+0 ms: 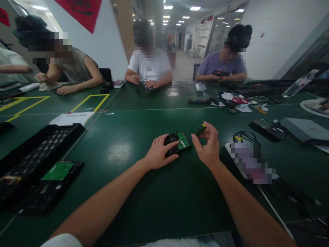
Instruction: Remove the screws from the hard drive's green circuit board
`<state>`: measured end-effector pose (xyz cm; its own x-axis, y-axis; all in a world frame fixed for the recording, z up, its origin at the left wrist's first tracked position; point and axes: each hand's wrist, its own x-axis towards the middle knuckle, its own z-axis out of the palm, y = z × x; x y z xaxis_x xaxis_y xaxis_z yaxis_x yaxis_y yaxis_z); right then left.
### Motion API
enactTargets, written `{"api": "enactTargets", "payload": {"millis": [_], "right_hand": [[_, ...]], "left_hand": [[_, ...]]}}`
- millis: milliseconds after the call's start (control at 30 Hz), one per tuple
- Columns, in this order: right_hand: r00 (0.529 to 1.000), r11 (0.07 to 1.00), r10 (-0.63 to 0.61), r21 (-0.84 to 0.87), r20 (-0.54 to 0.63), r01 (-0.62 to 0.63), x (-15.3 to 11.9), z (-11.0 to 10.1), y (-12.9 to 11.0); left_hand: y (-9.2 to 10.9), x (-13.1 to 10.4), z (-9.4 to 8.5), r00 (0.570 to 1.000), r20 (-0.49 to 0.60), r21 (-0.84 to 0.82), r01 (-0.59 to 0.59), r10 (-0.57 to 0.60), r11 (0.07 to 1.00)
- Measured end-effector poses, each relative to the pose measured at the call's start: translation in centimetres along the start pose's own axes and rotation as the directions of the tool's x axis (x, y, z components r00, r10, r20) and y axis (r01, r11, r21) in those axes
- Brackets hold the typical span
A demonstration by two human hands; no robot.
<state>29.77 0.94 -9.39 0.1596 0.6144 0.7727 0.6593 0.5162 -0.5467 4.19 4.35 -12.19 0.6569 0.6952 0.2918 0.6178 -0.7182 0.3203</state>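
Observation:
A small black hard drive with a green circuit board (184, 141) lies on the dark green table (128, 130). Over its left part rests my left hand (162, 151), fingers spread across the black casing and the thumb along its near edge. Just right of the drive, my right hand (208, 145) pinches a screwdriver by its green and yellow handle (200, 129) between thumb and fingers, raised above the table. The screwdriver's shaft and tip cannot be made out.
At left are a long black tray (38, 154) and another drive with a green board (58, 171). At right lie a device with a white edge (250, 163), a cable coil (245, 136), another board (268, 128) and a grey box (305, 130). Several people sit across the table.

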Motion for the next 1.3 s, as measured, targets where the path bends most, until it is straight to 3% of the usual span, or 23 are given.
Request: {"api": "enactTargets", "payload": {"millis": [167,500,700,900,1133,1300], "right_hand": [[0.998,0.997,0.015,0.073,0.056,-0.02,0.04,0.02,-0.27],[0.999,1.0,-0.011,0.024,0.046,0.01,0.07,-0.08,0.16],[0.996,0.995,0.019,0.095,0.086,-0.027,0.2,-0.18,-0.4],[1.0,1.0,0.013,-0.003,0.015,-0.013,0.05,-0.05,0.19],[0.999,0.999,0.003,0.036,0.053,-0.005,0.08,-0.09,0.15],[1.0,1.0,0.001,-0.011,0.004,-0.001,-0.02,0.01,0.13]], "left_hand": [[0.26,0.03,-0.37,1.0,0.013,-0.009,0.016,-0.016,1.0],[0.57,0.14,-0.54,1.0,0.017,-0.009,-0.008,0.008,1.0],[0.34,0.2,-0.59,0.999,0.032,-0.018,-0.002,0.003,1.0],[-0.01,0.23,-0.17,1.0,0.006,-0.037,0.004,-0.004,0.999],[-0.02,0.11,0.06,1.0,-0.024,-0.042,0.0,-0.001,0.999],[0.07,0.05,-0.12,1.0,-0.018,-0.05,0.013,-0.014,0.999]]}}
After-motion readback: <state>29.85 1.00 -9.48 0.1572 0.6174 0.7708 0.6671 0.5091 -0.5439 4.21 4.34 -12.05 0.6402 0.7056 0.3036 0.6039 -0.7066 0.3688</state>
